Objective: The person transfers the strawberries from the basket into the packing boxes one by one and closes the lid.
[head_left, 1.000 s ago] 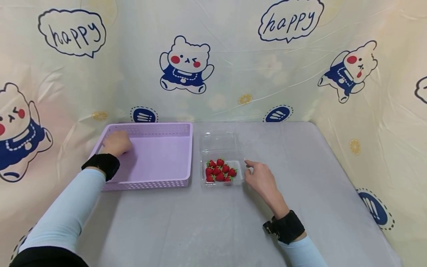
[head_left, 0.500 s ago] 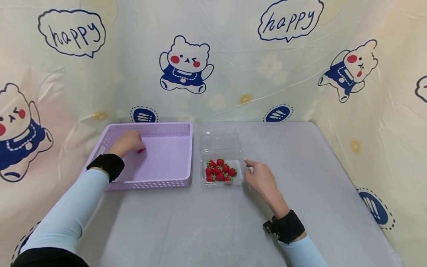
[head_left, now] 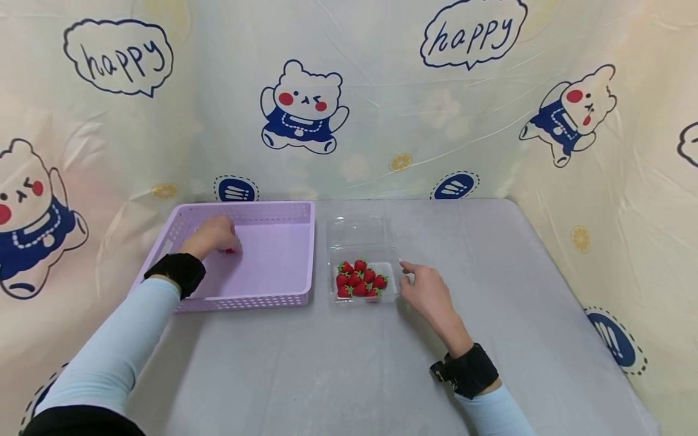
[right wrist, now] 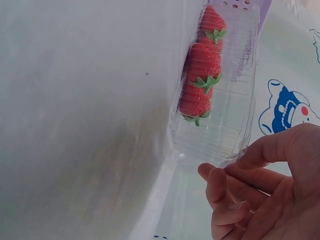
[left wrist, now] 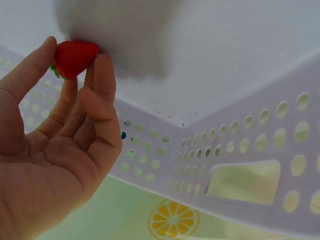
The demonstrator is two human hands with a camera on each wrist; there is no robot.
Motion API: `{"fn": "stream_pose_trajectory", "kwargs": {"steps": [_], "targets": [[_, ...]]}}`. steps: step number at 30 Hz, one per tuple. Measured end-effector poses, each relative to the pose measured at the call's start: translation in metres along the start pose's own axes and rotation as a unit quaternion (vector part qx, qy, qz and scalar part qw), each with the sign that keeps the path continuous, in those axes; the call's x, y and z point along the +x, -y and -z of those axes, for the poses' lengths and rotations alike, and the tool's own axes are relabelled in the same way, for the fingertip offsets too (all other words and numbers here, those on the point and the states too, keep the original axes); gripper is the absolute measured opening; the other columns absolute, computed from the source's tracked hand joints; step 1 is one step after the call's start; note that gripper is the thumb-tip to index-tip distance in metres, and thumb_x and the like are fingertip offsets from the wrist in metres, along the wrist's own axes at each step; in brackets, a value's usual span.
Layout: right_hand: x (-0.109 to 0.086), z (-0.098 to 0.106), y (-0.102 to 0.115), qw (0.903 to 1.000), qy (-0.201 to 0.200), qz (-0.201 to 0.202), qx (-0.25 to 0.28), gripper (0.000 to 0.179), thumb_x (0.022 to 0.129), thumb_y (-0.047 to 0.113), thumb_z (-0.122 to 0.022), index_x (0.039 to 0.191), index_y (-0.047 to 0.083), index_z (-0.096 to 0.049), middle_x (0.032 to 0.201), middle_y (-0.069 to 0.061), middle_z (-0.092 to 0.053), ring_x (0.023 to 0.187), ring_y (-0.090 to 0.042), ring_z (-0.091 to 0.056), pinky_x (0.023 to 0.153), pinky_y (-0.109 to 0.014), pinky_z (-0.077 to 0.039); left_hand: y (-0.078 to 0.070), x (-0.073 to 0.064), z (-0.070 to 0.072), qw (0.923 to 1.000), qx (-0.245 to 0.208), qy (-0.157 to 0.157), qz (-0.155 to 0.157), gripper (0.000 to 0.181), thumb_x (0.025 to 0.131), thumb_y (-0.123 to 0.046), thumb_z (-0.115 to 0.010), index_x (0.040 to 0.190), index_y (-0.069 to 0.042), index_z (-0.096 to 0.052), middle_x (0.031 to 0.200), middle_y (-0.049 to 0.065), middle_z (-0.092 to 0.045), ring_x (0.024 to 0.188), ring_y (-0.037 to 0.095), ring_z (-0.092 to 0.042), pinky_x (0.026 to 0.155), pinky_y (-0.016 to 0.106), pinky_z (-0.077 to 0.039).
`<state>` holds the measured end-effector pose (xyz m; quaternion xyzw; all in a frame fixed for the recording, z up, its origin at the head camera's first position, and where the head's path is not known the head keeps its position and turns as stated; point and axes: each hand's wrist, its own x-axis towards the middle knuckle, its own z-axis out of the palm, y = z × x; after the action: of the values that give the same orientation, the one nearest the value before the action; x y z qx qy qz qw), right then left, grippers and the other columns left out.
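Note:
A red strawberry (left wrist: 75, 59) with a green leafy end is pinched between the thumb and fingers of my left hand (left wrist: 65, 125). In the head view the left hand (head_left: 212, 235) is inside the purple basket (head_left: 272, 260), low over its floor, and mostly hides the berry. A clear plastic box (head_left: 357, 230) with its lid folded back stands to the right of the basket. Several strawberries (head_left: 358, 280) lie in its near part. At the box's right side is my right hand (head_left: 428, 293); its thumb and forefinger pinch the rim (right wrist: 244, 150).
Perforated walls (left wrist: 250, 130) surround the basket floor. A grey cloth (head_left: 305, 369) covers the table, and a printed backdrop (head_left: 382, 121) rises behind and at the sides. The box stands close beside the basket's right wall.
My left hand has moved right within the basket, from its left wall toward the middle, and a red strawberry now shows at its fingertips. The right hand and the box have stayed in place.

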<state>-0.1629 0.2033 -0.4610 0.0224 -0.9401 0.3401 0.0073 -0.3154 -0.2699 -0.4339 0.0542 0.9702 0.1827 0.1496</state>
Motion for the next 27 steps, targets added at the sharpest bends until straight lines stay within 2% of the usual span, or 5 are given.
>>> {"fn": "stream_pose_trajectory", "kwargs": {"steps": [7,17,22,27], "targets": [[-0.001,0.0,0.0,1.0,0.0,-0.005,0.0,0.045,0.094,0.003,-0.058,0.138,0.001,-0.068,0.121,-0.019,-0.074,0.044,-0.011,-0.031,0.045,-0.028,-0.029,-0.002,0.001,-0.002,0.9999,0.014,0.003,-0.006,0.022,0.08,-0.015,-0.082,0.073,-0.002,-0.065,0.069,0.008,-0.063,0.066,0.025,-0.059,0.061,0.036,-0.047],[-0.001,0.0,0.0,1.0,-0.001,-0.003,0.001,0.046,0.093,0.003,-0.058,0.138,0.001,-0.068,0.121,-0.019,-0.074,0.044,-0.011,-0.033,0.045,-0.029,-0.031,-0.008,0.0,-0.002,0.9996,0.016,0.023,-0.002,0.022,0.084,-0.015,-0.079,0.08,0.001,-0.065,0.075,0.012,-0.063,0.07,0.028,-0.06,0.064,0.038,-0.05],[0.0,0.0,-0.001,1.0,0.0,0.0,0.003,0.046,0.094,0.003,-0.057,0.139,0.0,-0.067,0.122,-0.019,-0.074,0.043,-0.012,-0.032,0.045,-0.029,-0.03,-0.011,0.003,-0.002,0.9995,0.026,0.014,-0.008,0.02,0.083,-0.013,-0.076,0.084,0.002,-0.062,0.078,0.014,-0.063,0.072,0.03,-0.06,0.066,0.04,-0.05],[0.001,-0.001,-0.001,1.0,-0.002,0.002,0.003,0.046,0.094,0.003,-0.056,0.139,0.0,-0.067,0.121,-0.02,-0.074,0.043,-0.012,-0.031,0.044,-0.029,-0.03,-0.022,0.0,0.001,0.9987,0.045,0.003,-0.022,0.018,0.08,-0.011,-0.073,0.084,0.002,-0.061,0.079,0.014,-0.062,0.073,0.031,-0.059,0.066,0.041,-0.049]]}}
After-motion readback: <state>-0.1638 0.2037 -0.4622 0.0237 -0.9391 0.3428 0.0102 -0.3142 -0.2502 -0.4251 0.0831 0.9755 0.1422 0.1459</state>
